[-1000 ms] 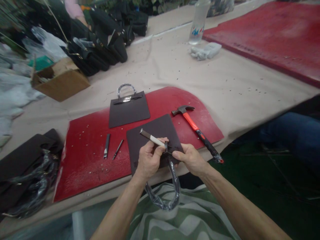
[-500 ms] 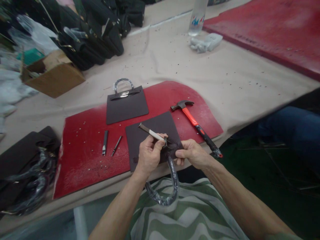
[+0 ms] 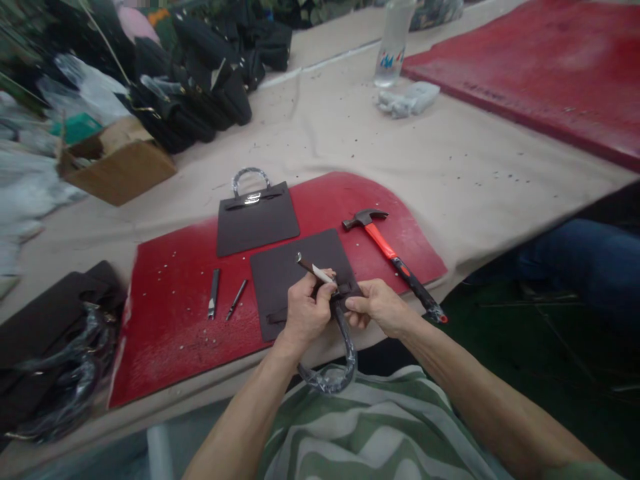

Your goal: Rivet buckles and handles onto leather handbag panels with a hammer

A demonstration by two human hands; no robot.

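My left hand (image 3: pixel 305 313) is closed on a thin metal punch tool with a white wrap (image 3: pixel 314 270), its tip pressed at the near edge of a dark brown bag panel (image 3: pixel 290 277). My right hand (image 3: pixel 377 307) pinches the same panel's edge, where a plastic-wrapped black handle (image 3: pixel 334 370) loops down over the table edge. The panel lies on a red cutting mat (image 3: pixel 175 307).
A second brown panel with a handle (image 3: pixel 257 217) lies farther back on the mat. Two small punches (image 3: pixel 223 300) rest to the left, a red-handled hammer (image 3: pixel 395 263) to the right. Cardboard box (image 3: pixel 117 163), black bags (image 3: pixel 200 93), water bottle (image 3: pixel 393 43), another red mat (image 3: pixel 540 73) beyond.
The punch tool has tilted down closer to the panel. Both hands have drawn slightly nearer each other, and the handle loop hangs a little higher.
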